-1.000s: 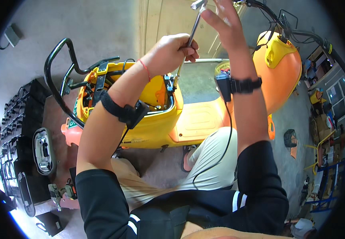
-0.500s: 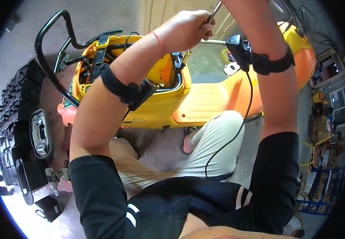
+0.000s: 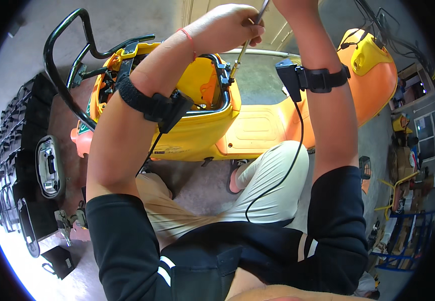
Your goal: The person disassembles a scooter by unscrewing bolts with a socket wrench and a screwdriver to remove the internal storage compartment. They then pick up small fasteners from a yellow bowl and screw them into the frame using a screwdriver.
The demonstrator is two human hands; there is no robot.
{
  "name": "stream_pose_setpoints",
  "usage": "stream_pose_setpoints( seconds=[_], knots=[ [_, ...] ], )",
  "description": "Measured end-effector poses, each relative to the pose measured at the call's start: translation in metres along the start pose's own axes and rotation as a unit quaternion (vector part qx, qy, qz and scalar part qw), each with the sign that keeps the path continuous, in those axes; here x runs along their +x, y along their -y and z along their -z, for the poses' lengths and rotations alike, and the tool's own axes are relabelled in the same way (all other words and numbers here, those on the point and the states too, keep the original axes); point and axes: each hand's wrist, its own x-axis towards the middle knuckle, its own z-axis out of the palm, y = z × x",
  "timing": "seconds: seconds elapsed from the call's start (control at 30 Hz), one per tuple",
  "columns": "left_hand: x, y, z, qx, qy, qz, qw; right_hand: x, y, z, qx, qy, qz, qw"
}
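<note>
My left hand (image 3: 230, 26) is closed near the top of the view, thumb and fingers pinching a thin metal rod (image 3: 250, 42). The rod slants down to a yellowish lower end, which meets the black frame beside the open body of a yellow scooter (image 3: 197, 133). Its upper end runs out of the picture. Close to the rod's upper part is my right hand (image 3: 295, 7), cut off by the top edge, so its fingers and anything in them are hidden. Both forearms carry black straps with small black boxes and cables.
A bent black tube rail (image 3: 51, 60) rises from the scooter's left end. Black crates (image 3: 24, 120), a white-rimmed oblong part (image 3: 50, 165) and a power tool (image 3: 64, 223) lie at left. Blue racks (image 3: 408, 236) with goods stand at right.
My right forearm and hand have swung left toward the rod. My left hand has shifted slightly up and left, still gripping the rod, whose lower part shows more now.
</note>
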Motion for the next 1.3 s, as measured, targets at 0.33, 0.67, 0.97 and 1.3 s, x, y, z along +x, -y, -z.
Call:
stream_pose_setpoints(
  seconds=[0.33, 0.67, 0.97, 1.3],
  knots=[
    [0.0, -0.002, -0.003, 0.094, -0.009, -0.023, 0.995, -0.002, 0.032, 0.009, -0.376, 0.129, 0.109, 0.911],
    [0.001, -0.002, 0.007, -0.025, 0.035, 0.032, 0.999, -0.07, -0.039, 0.007, 0.334, 0.048, -0.275, 0.9],
    [-0.005, -0.012, 0.004, 0.062, 0.09, 0.011, 0.994, -0.003, -0.019, -0.019, 0.615, 0.04, -0.013, 0.787],
    [-0.005, -0.016, 0.0, 0.169, 0.059, 0.012, 0.984, 0.019, 0.048, 0.01, -0.488, 0.16, -0.083, 0.854]
  ],
)
